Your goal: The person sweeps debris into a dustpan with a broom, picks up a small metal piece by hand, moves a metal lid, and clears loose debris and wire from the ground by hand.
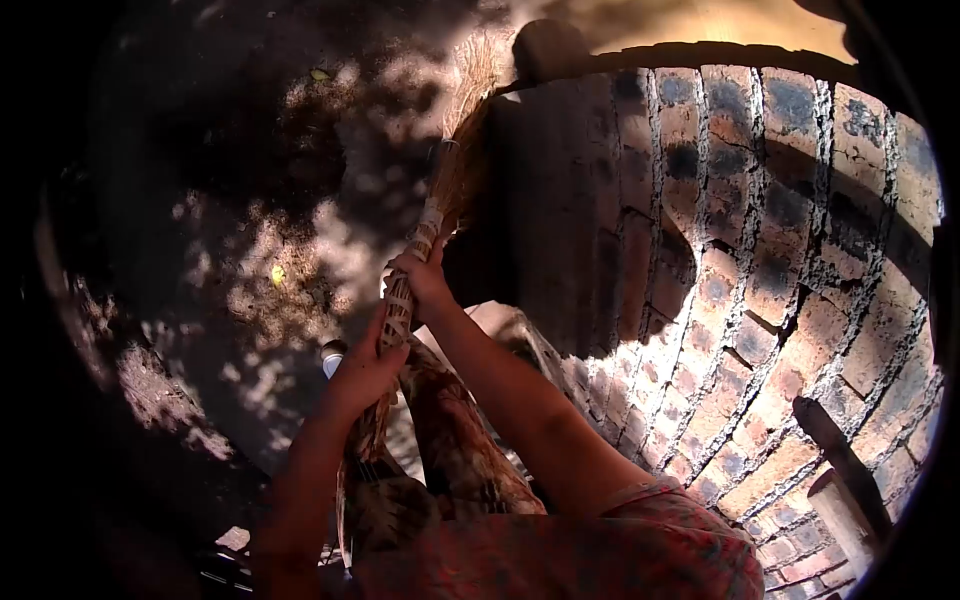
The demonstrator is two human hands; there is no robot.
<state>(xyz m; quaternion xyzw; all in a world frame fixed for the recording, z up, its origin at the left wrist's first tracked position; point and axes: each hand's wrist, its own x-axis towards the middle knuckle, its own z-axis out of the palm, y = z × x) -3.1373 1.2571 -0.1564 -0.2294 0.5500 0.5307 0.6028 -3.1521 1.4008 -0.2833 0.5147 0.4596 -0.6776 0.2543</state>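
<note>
A long straw broom point(428, 215) runs away from my body, its handle bound with a pale woven wrap and its bristles fanning out at the far end. My left hand point(368, 368) is closed round the lower part of the handle. Higher up, my right hand point(427, 282) grips the same wrapped handle. The bristles point(474, 82) reach the ground beside the far corner of the brickwork. Deep shadow hides part of the broom's right side.
A brick wall point(720, 300) with thick mortar lines fills the right side. Near its lower right is a round wooden piece point(842, 520). Dappled ground point(270, 290) with a yellow leaf point(277, 274) lies to the left. My patterned trousers point(460, 440) show below my arms.
</note>
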